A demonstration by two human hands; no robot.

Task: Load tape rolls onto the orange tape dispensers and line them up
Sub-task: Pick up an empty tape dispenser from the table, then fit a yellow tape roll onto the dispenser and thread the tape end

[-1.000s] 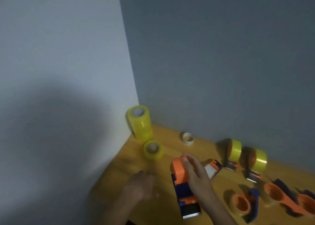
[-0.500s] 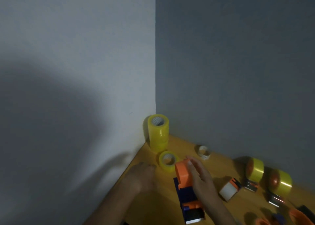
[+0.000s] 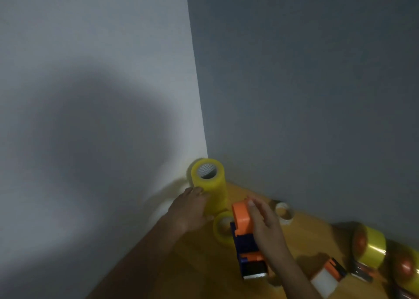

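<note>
An orange and blue tape dispenser (image 3: 243, 233) stands on the wooden table (image 3: 195, 273), and my right hand (image 3: 264, 225) rests along its right side with the fingers nearly straight. My left hand (image 3: 192, 208) touches the lower part of a stack of yellow tape rolls (image 3: 209, 185) in the wall corner; how its fingers lie is not plain. A single yellow roll (image 3: 223, 228) lies flat between the stack and the dispenser. Two dispensers loaded with yellow tape (image 3: 369, 246) (image 3: 408, 269) stand at the right.
A small white tape core (image 3: 283, 212) lies by the back wall. A white and orange dispenser part (image 3: 327, 276) lies near the right hand's forearm. Walls close off the table on the left and at the back.
My left hand has moved forward from the table to the stack of yellow rolls. The camera has swung left and up. My right hand has stayed on the dispenser.
</note>
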